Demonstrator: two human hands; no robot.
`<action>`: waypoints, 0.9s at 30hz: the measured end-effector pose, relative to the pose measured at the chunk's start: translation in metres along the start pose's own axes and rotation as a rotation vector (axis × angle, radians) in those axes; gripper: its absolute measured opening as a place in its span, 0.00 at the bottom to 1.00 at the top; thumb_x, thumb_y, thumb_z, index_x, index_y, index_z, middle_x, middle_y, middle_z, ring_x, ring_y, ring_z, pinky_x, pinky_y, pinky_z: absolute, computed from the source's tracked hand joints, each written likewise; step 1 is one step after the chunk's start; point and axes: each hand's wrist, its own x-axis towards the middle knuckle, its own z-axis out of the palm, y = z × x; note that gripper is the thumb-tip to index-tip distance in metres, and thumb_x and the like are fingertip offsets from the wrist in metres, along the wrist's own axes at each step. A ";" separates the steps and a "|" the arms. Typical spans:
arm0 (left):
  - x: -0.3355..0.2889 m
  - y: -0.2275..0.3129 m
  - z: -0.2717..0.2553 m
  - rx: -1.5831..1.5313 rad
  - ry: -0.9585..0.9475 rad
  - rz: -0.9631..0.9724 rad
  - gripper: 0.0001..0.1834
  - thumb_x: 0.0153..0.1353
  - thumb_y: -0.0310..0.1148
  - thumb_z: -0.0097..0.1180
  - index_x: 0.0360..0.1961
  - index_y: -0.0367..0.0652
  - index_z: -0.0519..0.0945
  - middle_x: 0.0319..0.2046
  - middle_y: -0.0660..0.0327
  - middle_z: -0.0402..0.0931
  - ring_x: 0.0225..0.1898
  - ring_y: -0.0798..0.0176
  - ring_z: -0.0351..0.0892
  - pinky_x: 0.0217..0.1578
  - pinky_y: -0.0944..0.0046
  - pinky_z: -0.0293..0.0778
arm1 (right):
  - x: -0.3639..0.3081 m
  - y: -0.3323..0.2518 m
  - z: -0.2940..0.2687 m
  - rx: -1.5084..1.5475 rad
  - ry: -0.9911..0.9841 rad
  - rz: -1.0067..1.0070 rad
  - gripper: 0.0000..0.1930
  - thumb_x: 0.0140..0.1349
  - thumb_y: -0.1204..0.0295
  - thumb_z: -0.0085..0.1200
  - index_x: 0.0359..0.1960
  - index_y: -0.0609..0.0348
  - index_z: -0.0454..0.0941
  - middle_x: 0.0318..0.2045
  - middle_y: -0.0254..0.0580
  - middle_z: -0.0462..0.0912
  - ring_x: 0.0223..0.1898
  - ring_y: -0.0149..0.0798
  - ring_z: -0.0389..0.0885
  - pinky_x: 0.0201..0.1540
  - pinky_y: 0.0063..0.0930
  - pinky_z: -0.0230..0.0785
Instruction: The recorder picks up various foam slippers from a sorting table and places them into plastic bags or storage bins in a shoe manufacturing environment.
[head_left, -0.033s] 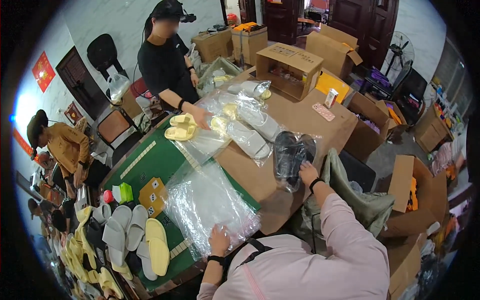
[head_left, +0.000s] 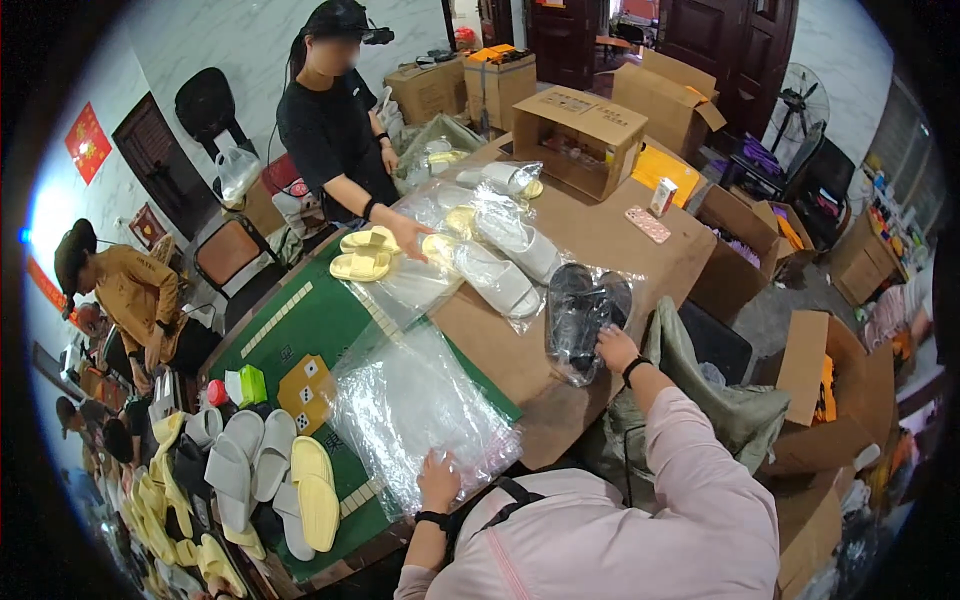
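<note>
My left hand [head_left: 438,482] lies with its fingers apart on the near edge of a stack of clear plastic bags [head_left: 410,400]. At the table's right side, my right hand [head_left: 617,347] rests its fingers, apart, on a pair of black slippers [head_left: 572,322] inside a clear bag. Beyond them, several grey slippers [head_left: 497,280] lie in clear bags. Across the table, a person in a black top has a hand [head_left: 408,235] over bagged slippers beside a pair of yellow slippers [head_left: 362,255].
Loose grey and yellow slippers [head_left: 316,495] pile up at the table's left. An open cardboard box [head_left: 580,120], a small white box [head_left: 662,197] and a pink patterned flat item [head_left: 647,224] stand or lie toward the far right. More cartons [head_left: 840,380] and a grey-green sack [head_left: 700,400] crowd the right.
My right hand has shifted very slightly left, with the bagged black slippers tilting a little under it. The other person's hand has moved slightly right. My left hand stays put.
</note>
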 end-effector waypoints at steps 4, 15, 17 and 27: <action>-0.001 -0.003 0.003 0.001 -0.007 -0.013 0.26 0.54 0.39 0.50 0.57 0.57 0.67 0.63 0.50 0.51 0.64 0.49 0.51 0.51 0.33 0.58 | -0.034 0.006 0.007 0.151 0.090 -0.369 0.13 0.48 0.71 0.52 0.38 0.56 0.77 0.62 0.43 0.61 0.64 0.41 0.57 0.64 0.44 0.47; -0.001 0.001 0.005 -0.002 0.005 -0.027 0.25 0.54 0.38 0.51 0.56 0.54 0.69 0.63 0.50 0.51 0.64 0.48 0.50 0.53 0.32 0.55 | -0.054 -0.019 -0.019 -0.180 -0.027 -0.980 0.14 0.53 0.69 0.48 0.42 0.53 0.73 0.68 0.33 0.46 0.67 0.37 0.48 0.67 0.43 0.41; -0.002 0.003 0.003 -0.021 -0.007 -0.059 0.25 0.54 0.38 0.51 0.56 0.55 0.69 0.63 0.49 0.51 0.64 0.48 0.50 0.52 0.31 0.55 | -0.042 -0.017 -0.036 -0.092 -0.075 -0.677 0.14 0.55 0.67 0.47 0.43 0.52 0.75 0.66 0.31 0.53 0.67 0.35 0.49 0.67 0.41 0.41; 0.006 -0.008 0.008 -0.259 0.105 0.083 0.24 0.51 0.33 0.53 0.53 0.51 0.72 0.61 0.48 0.55 0.61 0.44 0.54 0.57 0.42 0.55 | -0.007 -0.042 -0.071 0.046 0.245 0.158 0.14 0.54 0.72 0.45 0.41 0.59 0.77 0.51 0.44 0.72 0.58 0.41 0.63 0.61 0.45 0.50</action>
